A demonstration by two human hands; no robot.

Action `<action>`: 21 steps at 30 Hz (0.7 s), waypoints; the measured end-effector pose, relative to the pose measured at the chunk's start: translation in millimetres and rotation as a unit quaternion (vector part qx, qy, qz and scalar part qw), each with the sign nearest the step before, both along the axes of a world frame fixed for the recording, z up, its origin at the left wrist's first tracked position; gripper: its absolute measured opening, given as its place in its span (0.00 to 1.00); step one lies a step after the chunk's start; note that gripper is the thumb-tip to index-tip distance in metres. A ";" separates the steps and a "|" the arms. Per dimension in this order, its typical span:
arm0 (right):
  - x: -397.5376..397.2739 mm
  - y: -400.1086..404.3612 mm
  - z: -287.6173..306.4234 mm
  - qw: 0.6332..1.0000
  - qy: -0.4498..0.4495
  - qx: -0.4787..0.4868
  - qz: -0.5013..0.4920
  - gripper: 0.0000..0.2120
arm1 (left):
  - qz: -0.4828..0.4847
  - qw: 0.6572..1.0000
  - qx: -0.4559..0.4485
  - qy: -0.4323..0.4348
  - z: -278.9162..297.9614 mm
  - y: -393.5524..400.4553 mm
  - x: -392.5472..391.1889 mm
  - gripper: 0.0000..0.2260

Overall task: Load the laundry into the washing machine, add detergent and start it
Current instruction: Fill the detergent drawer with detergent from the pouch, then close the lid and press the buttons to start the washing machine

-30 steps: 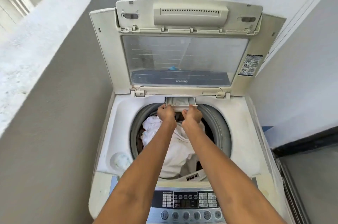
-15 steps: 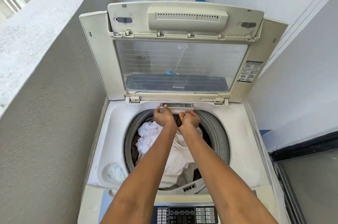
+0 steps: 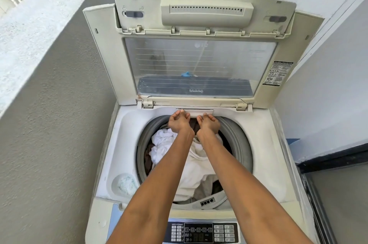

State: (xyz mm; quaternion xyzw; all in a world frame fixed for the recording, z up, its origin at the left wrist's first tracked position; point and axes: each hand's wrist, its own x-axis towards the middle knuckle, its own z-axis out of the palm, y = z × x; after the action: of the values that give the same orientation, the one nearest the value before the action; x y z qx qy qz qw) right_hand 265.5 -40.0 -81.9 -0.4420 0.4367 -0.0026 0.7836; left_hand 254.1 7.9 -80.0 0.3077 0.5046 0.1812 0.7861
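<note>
Two hands press on the detergent drawer point(image 3: 196, 112) at the back rim of the washing machine point(image 3: 127, 144): left hand point(image 3: 179, 121) and right hand point(image 3: 208, 123), fingers curled against its front, which sits nearly flush. Laundry point(image 3: 191, 166), mostly white, fills the drum below; the lid point(image 3: 199, 48) stands upright behind

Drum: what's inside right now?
The drum holds white laundry heaped over brown pieces and a grey one. Both forearms cross over the pile, hiding its middle; anything deeper is covered.
</note>
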 end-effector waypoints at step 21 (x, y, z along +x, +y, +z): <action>-5.6 7.8 119.0 0.880 -0.160 -0.384 0.229 0.07 | -0.149 0.931 0.331 -0.025 95.4 19.5 -9.2 0.11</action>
State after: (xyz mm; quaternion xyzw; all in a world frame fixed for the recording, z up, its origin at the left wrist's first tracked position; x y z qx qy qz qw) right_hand 259.9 -32.3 37.0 -0.7895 0.1565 -0.0612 0.5903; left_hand 244.9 27.4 15.4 0.6177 0.3444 0.2267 0.6697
